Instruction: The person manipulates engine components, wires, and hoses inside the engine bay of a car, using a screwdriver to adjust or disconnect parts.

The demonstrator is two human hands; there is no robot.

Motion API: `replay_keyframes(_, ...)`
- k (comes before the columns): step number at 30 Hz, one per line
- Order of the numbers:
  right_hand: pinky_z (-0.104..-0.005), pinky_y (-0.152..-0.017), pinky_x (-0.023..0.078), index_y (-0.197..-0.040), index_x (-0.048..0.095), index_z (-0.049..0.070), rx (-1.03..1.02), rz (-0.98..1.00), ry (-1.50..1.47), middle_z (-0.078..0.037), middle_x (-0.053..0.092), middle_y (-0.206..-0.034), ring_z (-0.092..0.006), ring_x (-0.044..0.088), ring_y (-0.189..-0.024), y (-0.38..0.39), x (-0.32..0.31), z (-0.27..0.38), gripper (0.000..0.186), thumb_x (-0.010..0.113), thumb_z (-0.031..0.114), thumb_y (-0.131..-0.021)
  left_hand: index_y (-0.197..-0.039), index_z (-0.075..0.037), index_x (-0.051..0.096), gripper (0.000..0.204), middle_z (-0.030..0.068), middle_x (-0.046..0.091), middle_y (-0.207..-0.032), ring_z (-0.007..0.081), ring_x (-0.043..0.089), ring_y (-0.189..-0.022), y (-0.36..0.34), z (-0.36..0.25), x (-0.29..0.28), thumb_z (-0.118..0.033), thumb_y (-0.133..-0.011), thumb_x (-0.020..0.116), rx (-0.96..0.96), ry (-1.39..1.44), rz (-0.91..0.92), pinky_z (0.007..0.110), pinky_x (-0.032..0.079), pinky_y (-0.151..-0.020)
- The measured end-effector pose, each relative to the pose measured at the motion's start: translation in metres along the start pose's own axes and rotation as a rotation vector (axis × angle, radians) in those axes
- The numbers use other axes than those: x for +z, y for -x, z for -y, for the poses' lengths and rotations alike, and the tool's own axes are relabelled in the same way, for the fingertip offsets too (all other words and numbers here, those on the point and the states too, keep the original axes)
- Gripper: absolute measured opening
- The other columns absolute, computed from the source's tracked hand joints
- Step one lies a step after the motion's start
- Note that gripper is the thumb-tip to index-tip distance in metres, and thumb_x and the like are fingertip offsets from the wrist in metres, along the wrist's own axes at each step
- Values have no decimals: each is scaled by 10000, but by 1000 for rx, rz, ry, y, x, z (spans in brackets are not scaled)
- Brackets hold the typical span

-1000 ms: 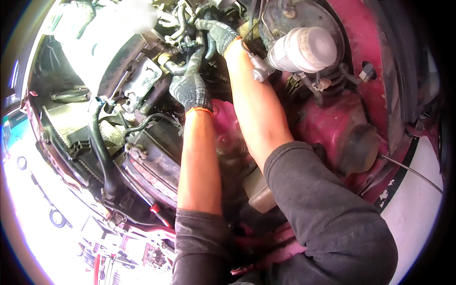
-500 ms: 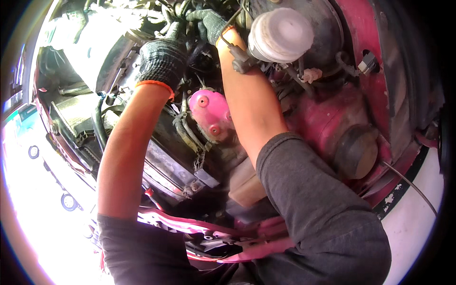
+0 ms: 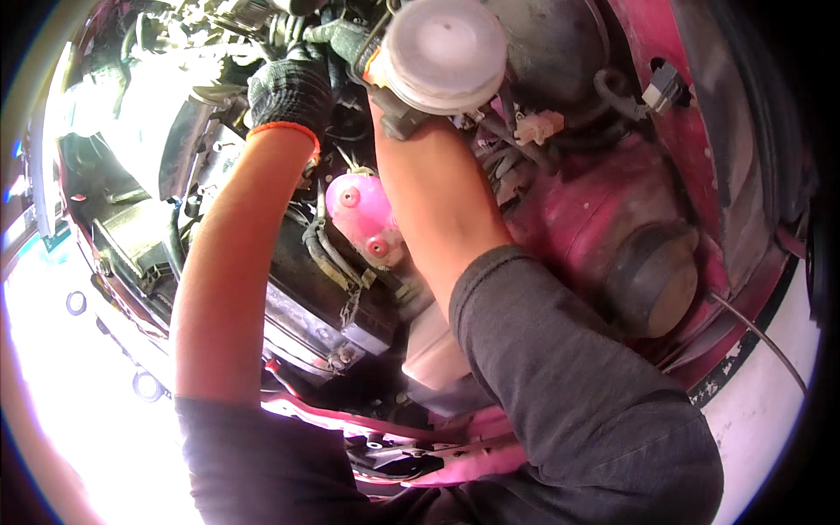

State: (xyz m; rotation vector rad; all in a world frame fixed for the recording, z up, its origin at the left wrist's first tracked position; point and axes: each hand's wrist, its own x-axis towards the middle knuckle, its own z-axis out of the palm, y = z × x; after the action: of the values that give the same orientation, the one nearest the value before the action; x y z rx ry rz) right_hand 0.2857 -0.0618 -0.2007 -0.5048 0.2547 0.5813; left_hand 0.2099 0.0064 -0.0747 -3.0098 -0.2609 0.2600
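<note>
My left hand [image 3: 289,87], in a dark knit glove with an orange cuff, reaches into hoses and fittings [image 3: 284,28] at upper centre, its fingers curled over something indistinct. Just right of it my gloved right hand [image 3: 337,42] also has its fingers bent among the hoses; what they hold is hidden. A white-capped reservoir [image 3: 444,54] and a dark fitting [image 3: 398,118] partly cover my right wrist. A pink bracket [image 3: 363,219] sits between my forearms.
Pink inner body panels [image 3: 577,210] fill the right, with a dark round housing [image 3: 652,280], a connector [image 3: 665,87] and a thin rod [image 3: 761,332]. A pale translucent container [image 3: 433,350] lies below the bracket. Bright, washed-out ground shows at lower left.
My left forearm has swung left and that hand moved up-left, uncovering the pink bracket. The view has shifted, so the reservoir and right hand appear further left and higher, the reservoir over the wrist.
</note>
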Motion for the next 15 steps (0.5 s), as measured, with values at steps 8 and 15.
replay_keyframes(8, -407, -804, 550, -1053, 656, 73, 3, -1, -26, -61, 675, -993, -219, 643, -909, -3, -1, 3, 211, 637, 124, -850, -1240, -92, 565, 376, 95, 643, -1127, 271, 651, -1016, 27, 8, -23, -314, -946, 487, 299, -225, 114, 450, 537, -791)
replay_keyframes(15, -411, -807, 549, -1052, 656, 72, 44, 11, -26, -62, 676, -993, -220, 644, -908, 1, 8, -3, 210, 638, 127, -849, -1207, -115, 541, 420, 96, 658, -1143, 282, 656, -1024, 20, 3, -19, -449, -965, 462, 79, -209, 216, 446, 535, -796)
